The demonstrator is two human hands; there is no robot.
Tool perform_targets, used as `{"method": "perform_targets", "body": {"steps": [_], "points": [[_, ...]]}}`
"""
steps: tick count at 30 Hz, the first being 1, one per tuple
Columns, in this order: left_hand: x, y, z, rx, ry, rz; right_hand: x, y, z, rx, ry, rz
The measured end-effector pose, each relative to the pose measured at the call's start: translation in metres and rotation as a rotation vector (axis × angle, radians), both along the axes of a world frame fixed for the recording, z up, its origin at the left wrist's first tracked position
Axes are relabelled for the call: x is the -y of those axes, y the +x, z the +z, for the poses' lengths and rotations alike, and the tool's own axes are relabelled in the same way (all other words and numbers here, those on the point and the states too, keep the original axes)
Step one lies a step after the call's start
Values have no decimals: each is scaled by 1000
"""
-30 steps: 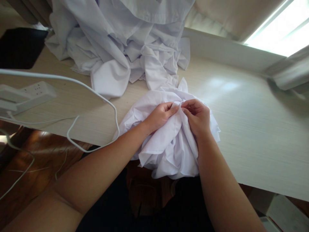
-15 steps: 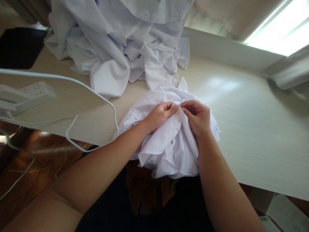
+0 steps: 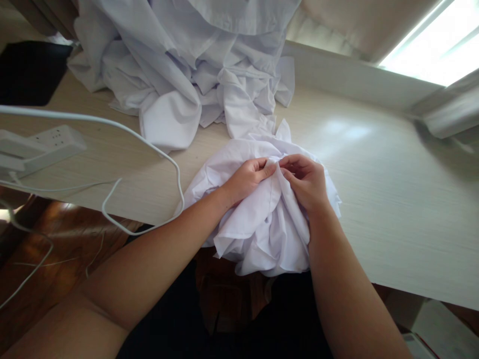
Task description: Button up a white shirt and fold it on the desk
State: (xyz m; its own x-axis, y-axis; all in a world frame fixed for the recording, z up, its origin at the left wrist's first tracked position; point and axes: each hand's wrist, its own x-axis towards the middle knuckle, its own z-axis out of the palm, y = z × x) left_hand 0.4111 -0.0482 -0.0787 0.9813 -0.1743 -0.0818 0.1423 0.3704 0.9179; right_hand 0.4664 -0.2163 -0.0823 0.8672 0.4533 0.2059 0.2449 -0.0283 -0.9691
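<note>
A white shirt (image 3: 249, 217) lies bunched up at the front edge of the table, with its lower folds hanging over the edge. My left hand (image 3: 250, 177) pinches a fold of the cloth near the top of the bundle, thumb on the upper side. Right beside it, my right hand (image 3: 305, 179) grips the adjoining edge of the same shirt between thumb and fingers. The fingertips of both hands almost meet. Whatever small detail lies between them is too hidden to make out.
More white clothes (image 3: 168, 65) are heaped at the back of the pale table (image 3: 392, 199). To the left are a white power strip (image 3: 56, 142), a black flat item (image 3: 32, 72) and a looping white cable (image 3: 178, 184) close to my left forearm. A curtain and bright window stand behind.
My right hand has shifted very slightly to the left, still gripping the cloth. My left hand and the shirt look nearly the same.
</note>
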Motion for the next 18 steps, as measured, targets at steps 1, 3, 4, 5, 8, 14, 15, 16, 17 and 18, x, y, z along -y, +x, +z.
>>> {"method": "perform_targets", "body": {"steps": [1,3,4,5,8,14,15,16,17,18], "points": [[0,0,0,-5,1,0,0,0,0,2,-4,0],[0,1,0,-29,-9,-6,-1,0,0,12,-18,-3],[0,1,0,-45,-17,-11,-1,0,0,19,-27,-6],[1,2,0,-57,-21,-12,-2,0,1,26,-37,-11],[2,4,-1,-55,29,60,-2,0,1,39,-62,-14],[5,5,-1,-7,95,108,-2,-1,0,30,-84,7],[5,5,-1,-16,102,94,-2,-1,0,30,-85,10],[5,5,-2,-25,114,93,-3,-1,-1,31,-86,13],[5,5,-2,-30,128,105,-3,-1,-1,33,-88,14],[4,5,-3,-30,142,125,-3,-2,-1,34,-90,15]]}}
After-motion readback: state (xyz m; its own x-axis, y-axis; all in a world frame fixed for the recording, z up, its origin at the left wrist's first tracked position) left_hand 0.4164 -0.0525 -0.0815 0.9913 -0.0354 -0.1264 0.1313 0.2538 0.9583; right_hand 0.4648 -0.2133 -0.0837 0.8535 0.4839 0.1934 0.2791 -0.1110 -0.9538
